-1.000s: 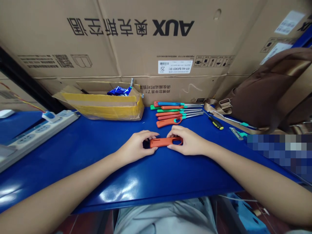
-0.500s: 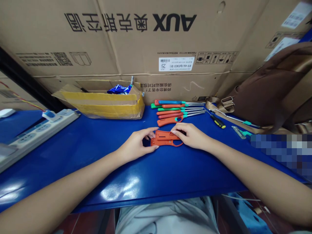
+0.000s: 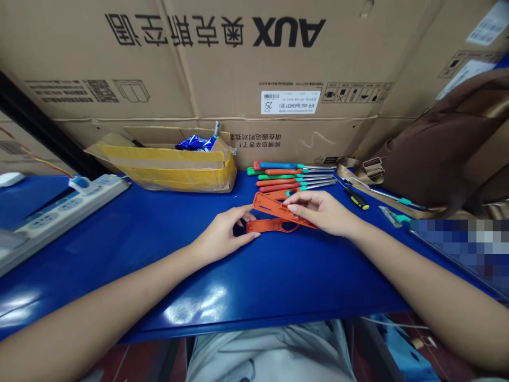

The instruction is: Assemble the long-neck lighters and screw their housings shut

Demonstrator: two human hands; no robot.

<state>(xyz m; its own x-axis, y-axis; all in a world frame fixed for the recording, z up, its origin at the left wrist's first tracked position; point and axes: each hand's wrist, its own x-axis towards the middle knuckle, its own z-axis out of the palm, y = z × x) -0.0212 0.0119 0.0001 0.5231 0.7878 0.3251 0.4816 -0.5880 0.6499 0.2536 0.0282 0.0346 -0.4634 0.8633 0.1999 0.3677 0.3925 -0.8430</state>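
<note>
Between thumb and fingers, my left hand (image 3: 222, 232) pinches the left end of an orange lighter handle half (image 3: 267, 226), which has a finger loop at its right and shows its hollow inside. My right hand (image 3: 330, 213) grips a second orange lighter handle half (image 3: 271, 205) by its right end. That piece is tilted, its left end higher, and it partly covers the lower half's loop. Just behind the hands lies a row of long-necked lighters (image 3: 280, 178) with red, orange, green and blue handles and metal tubes.
A taped cardboard box (image 3: 178, 178) holding a blue packet stands at the back left. On the left is a white power strip (image 3: 59, 215). To the right lie a black-and-yellow screwdriver (image 3: 357, 198), a lighter's inner part (image 3: 392, 217) and a brown bag (image 3: 433, 143).
My right hand has lifted its handle half off the lower one and moved it slightly right, tilting it. My left hand keeps its hold on the lower half.
</note>
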